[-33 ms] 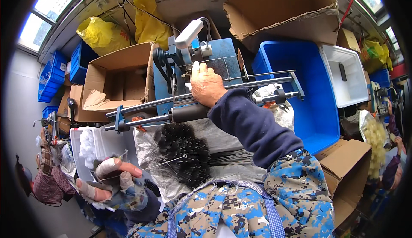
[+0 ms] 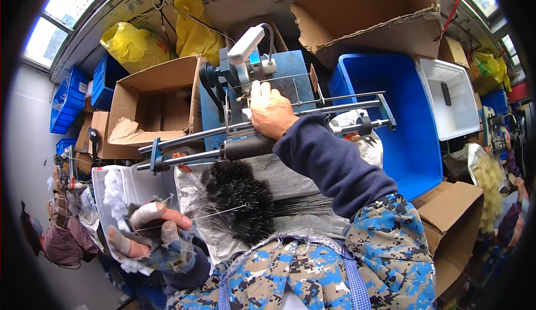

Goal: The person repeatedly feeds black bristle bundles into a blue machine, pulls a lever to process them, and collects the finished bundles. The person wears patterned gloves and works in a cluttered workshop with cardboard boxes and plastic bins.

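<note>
My left hand [image 2: 162, 233], its fingertips wrapped in white tape and its palm in a frayed covering, pinches a thin metal wire [image 2: 215, 215]. The wire's far end hangs over a dense bundle of thin dark wires [image 2: 237, 198] on a silver sheet. My right hand [image 2: 272, 110] is up at a blue bench machine [image 2: 287, 86], fingers curled beside its spindle. What those fingers hold is hidden. A bit of white fluff [image 2: 247, 112] shows by the right thumb. Two metal rails [image 2: 201, 137] with a dark roller [image 2: 248, 147] cross in front of the machine.
White fluff [image 2: 114, 190] lies in a white bin [image 2: 145, 181] at left. An open carton [image 2: 153, 111] stands behind it. A large blue tub [image 2: 391, 120] and a white tub [image 2: 452, 100] are at right, with another carton [image 2: 449, 212] nearer me. Other people sit at both far sides.
My left hand has shifted slightly to the right, and its wire's tip has moved right with it. My right hand stays at the machine, almost unmoved.
</note>
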The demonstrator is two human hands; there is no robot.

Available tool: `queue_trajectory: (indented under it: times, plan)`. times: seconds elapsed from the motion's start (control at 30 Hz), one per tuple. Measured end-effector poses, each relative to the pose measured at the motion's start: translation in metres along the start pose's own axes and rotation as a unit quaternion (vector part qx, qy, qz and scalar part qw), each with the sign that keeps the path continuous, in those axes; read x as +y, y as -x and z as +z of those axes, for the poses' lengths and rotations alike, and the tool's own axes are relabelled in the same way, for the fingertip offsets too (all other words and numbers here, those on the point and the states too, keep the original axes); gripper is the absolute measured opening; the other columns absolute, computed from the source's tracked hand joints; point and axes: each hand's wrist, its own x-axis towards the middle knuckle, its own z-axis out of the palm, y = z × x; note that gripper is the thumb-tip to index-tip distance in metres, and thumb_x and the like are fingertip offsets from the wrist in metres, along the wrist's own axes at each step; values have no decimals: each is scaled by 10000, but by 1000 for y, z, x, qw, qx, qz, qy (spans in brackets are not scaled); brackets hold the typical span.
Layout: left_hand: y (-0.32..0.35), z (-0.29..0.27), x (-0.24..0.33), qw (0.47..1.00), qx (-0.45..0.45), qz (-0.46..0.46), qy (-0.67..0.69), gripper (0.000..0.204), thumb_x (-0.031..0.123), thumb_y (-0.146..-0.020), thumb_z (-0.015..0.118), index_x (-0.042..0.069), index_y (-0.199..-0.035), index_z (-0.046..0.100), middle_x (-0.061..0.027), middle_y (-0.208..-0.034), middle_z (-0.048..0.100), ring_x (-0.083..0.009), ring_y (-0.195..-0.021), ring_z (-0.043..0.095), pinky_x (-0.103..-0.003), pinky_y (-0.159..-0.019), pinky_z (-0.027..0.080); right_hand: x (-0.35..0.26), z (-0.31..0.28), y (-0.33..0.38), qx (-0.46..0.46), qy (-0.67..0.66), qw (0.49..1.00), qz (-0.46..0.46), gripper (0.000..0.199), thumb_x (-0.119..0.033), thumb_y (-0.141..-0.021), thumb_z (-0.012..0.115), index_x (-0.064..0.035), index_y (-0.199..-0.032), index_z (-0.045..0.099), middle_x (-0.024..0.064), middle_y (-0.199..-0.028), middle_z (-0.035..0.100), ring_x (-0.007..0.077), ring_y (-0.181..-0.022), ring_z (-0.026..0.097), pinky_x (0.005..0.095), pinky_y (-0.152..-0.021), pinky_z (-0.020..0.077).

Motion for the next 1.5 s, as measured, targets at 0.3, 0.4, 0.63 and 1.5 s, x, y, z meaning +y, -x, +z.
queue_trajectory:
  times: [0.3,0.4,0.63,1.5]
  plan:
    - [29,-28,-28,973,-8,-179,145,383,109,-910,510,28,-1271,413,-186,-909,590,-160,-535,550,-220,-388,446,71,-57,10,39,89,993,-64,332,-175,-711,671,-16,-992,594,105,-989,498,263,-917,483,394,-735,389]
    - [21,6,-27,963,5,-203,178,294,51,-897,506,21,-1186,464,-161,-825,601,-160,-520,554,-217,-386,429,87,-60,-11,113,164,979,-38,159,-146,-751,585,-52,-877,610,126,-993,533,267,-982,479,399,-764,361]
    - [24,-57,-41,969,25,-201,143,311,72,-921,465,-2,-1223,448,-163,-842,582,-151,-569,538,-205,-407,455,71,-108,36,-57,95,987,-114,68,4,-689,553,-56,-715,572,101,-687,593,285,-731,583,386,-676,444]
    - [70,-25,-25,862,-447,26,-239,246,114,-580,668,158,-818,621,-49,-1055,597,-300,-1001,513,-477,-819,402,48,-28,-21,18,104,993,-52,121,-134,-767,531,-99,-818,634,123,-939,536,274,-872,548,411,-722,421]
